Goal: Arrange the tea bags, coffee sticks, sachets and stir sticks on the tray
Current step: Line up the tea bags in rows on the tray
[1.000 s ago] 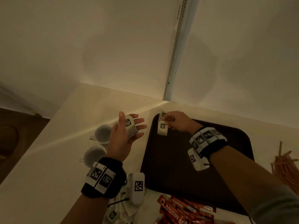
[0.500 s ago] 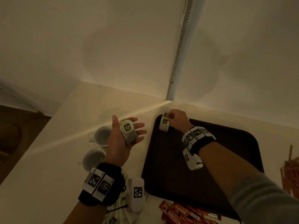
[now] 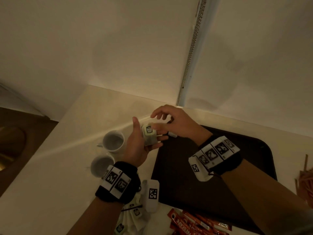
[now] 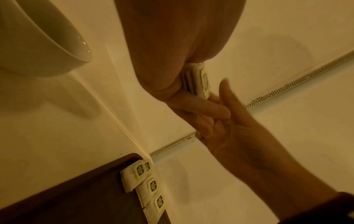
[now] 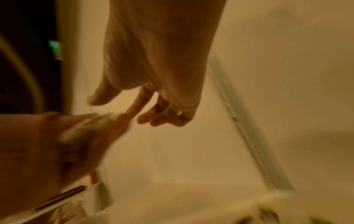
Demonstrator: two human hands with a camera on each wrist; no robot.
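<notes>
The right hand has left the row of tea bags at the tray's far left corner and now reaches, fingers spread, for the stack of tea bags gripped in the left hand. Light, limp paper; probably best pinched by the top edge. How many remain in the stack cannot be told.

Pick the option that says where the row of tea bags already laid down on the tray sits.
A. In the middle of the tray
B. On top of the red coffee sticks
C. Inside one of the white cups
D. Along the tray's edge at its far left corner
D: the left wrist view shows the tea bags lined up overlapping along the edge of the dark tray, starting at its corner.
</notes>
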